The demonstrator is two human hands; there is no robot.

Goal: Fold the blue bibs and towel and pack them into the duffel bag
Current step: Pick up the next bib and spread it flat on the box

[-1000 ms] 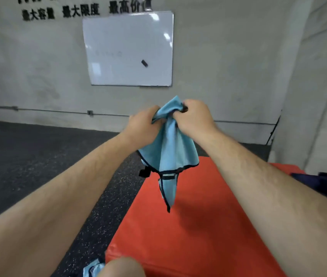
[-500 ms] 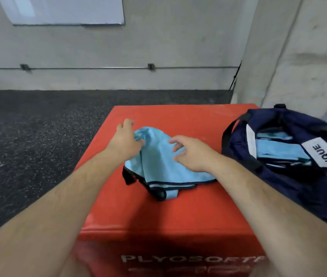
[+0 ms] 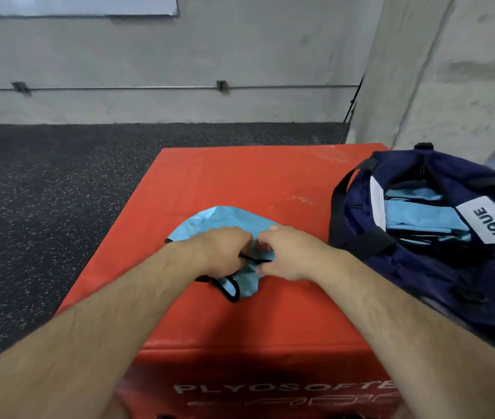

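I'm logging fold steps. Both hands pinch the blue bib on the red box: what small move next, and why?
Probably spread left hand and right hand apart to flatten the blue bib: it lies bunched on the red box, not yet folded.

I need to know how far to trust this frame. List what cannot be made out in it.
All in the head view:
- Blue bib: its middle lies under the left hand and right hand, which both grip it, so its fold is unclear.
- Duffel bag: the right end is cut off by the frame edge; rim and label hide how many blue pieces are inside.
- Red box: the front lettering is blurred, its end behind the right forearm.
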